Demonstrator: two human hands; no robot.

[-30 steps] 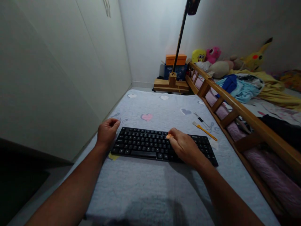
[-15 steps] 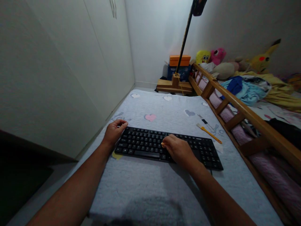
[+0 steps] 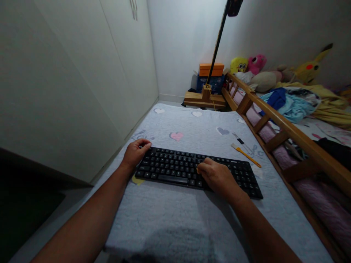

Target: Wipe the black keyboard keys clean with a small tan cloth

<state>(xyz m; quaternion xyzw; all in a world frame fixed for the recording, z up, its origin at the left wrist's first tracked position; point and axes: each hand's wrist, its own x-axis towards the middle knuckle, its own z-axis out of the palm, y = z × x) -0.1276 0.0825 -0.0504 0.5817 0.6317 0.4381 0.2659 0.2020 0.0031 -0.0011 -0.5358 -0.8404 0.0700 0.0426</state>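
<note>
A black keyboard lies across a pale blue blanket with heart shapes. My left hand curls its fingers over the keyboard's far left corner and holds it. My right hand rests closed on the keys right of the middle. It pinches a small orange object at its fingertips, which barely shows. A yellow scrap sticks out from under the keyboard's near left corner.
A yellow-handled brush and a small dark tool lie on the blanket at the right. A wooden bed rail runs along the right, with clothes and plush toys behind it. White wardrobe doors stand at the left. A wooden stand with a pole is at the far end.
My right hand has slid from the far key rows toward the nearer rows, first left, then slightly right. My left hand has shifted onto the keyboard's corner.
</note>
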